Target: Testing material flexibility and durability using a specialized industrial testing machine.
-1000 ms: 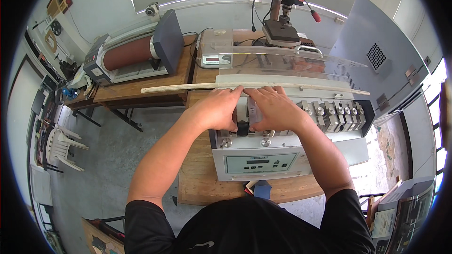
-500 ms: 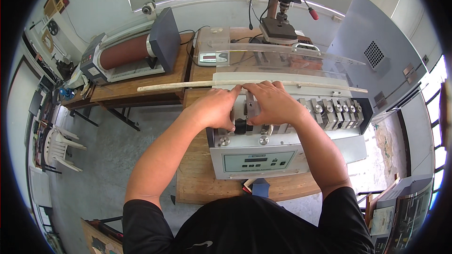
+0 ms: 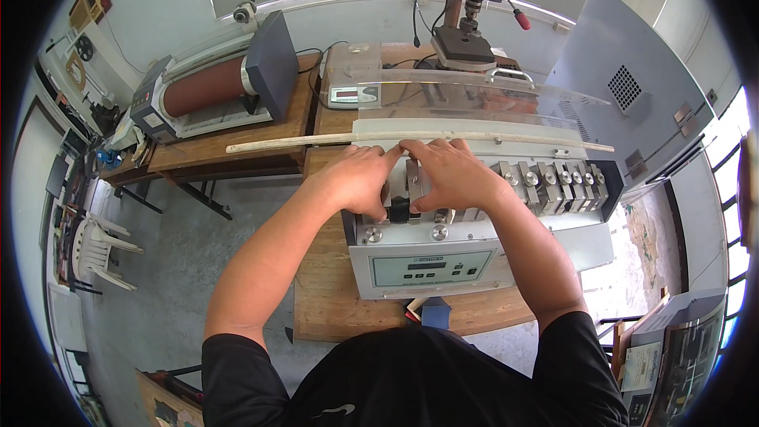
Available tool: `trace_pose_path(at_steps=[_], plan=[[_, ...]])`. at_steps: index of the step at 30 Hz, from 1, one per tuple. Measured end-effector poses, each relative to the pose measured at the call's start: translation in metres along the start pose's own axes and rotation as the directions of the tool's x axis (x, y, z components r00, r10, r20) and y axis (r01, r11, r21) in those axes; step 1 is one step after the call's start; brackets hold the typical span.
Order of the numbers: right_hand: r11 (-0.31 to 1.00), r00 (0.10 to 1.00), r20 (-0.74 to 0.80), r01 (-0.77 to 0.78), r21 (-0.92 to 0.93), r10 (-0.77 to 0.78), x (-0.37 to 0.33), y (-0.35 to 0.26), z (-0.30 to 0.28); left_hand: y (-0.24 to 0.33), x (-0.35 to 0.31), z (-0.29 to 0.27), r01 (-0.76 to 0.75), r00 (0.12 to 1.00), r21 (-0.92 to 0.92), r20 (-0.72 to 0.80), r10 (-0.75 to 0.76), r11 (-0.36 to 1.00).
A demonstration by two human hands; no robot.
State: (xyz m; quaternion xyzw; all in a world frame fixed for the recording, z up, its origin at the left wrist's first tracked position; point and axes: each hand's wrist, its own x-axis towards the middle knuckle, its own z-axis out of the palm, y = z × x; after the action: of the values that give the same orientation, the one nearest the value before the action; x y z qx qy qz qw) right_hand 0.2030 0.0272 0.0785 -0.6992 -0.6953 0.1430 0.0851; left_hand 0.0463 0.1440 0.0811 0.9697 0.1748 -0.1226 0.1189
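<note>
A grey bench machine (image 3: 431,265) with a pale green control panel stands in front of me on a wooden workbench (image 3: 332,316). My left hand (image 3: 356,182) and my right hand (image 3: 455,174) are side by side on a metal clamp block (image 3: 413,183) at the left end of the machine's row of clamps (image 3: 557,182). Both hands curl around that block, above a small black part (image 3: 398,210). Their index fingertips reach up to a long pale wooden strip (image 3: 300,141) lying across the machine's top rail.
A clear plastic guard (image 3: 474,95) arches behind the strip. A drill press (image 3: 466,0) and a small scale (image 3: 352,95) stand at the back, with a drum sander (image 3: 213,87) on the left bench. A grey metal panel (image 3: 624,87) stands right, and a white plastic chair (image 3: 99,249) far left.
Both hands stay on the same clamp block, shifting only slightly. Their fingertips now stretch a little further toward the wooden strip.
</note>
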Motion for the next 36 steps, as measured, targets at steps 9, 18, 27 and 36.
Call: trace_pose_path(at_steps=[9, 18, 27, 36], plan=[[1.000, 0.999, -0.045, -0.001, 0.018, 0.002, -0.003, 0.002, 0.013, -0.003, 0.002, 0.004, -0.009, 1.000, 0.029, -0.028, 0.010, 1.000], [1.000, 1.000, 0.005, 0.006, -0.014, -0.006, 0.005, 0.011, 0.023, 0.004, -0.001, 0.001, 0.013, 1.000, 0.077, -0.006, -0.013, 0.997], [0.998, 0.998, 0.057, -0.023, -0.061, 0.026, 0.006, 0.004, 0.017, 0.003, -0.002, 0.001, 0.018, 0.999, 0.126, 0.026, -0.022, 0.992], [0.997, 0.998, -0.054, -0.031, -0.074, 0.027, -0.007, 0.009, 0.020, 0.000, 0.000, 0.002, -0.009, 0.999, 0.145, -0.036, 0.015, 0.989]])
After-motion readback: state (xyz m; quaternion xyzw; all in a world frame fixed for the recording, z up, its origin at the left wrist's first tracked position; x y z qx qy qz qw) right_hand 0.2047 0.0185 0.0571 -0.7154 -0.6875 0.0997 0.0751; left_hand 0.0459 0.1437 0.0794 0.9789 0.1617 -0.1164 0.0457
